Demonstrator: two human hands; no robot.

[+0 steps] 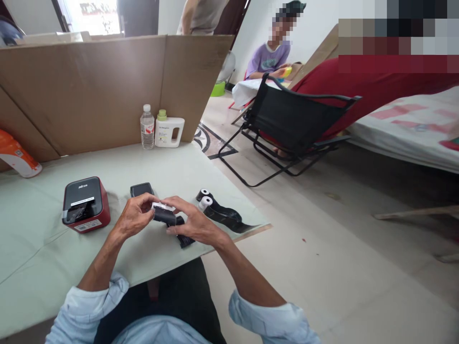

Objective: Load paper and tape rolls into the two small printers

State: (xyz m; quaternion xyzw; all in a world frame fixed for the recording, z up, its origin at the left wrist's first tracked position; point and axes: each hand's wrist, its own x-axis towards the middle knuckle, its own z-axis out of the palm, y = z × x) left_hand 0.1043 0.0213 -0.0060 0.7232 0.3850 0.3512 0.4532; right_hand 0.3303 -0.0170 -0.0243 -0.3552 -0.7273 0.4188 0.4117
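Both hands hold a black ribbon roll (165, 215) with a white part along its far side, just above the table. My left hand (135, 216) pinches its left end between thumb and fingers. On the right end, the fingers of my right hand (191, 223) curl round it. A dark strip of ribbon (185, 240) hangs below the roll, partly hidden by the right hand. Behind my left hand lies a black case-like object (141, 189), partly covered. Right of my hands, two white-cored spools (205, 203) trail unrolled black ribbon (233, 221) toward the table corner.
A red and black label printer (86, 204) stands on the left of the table (118, 165). Along the cardboard wall (107, 95) are a water bottle (147, 126), a white jug (169, 131) and an orange-white bottle (19, 155). A folding chair (294, 119) and seated person (268, 59) are beyond.
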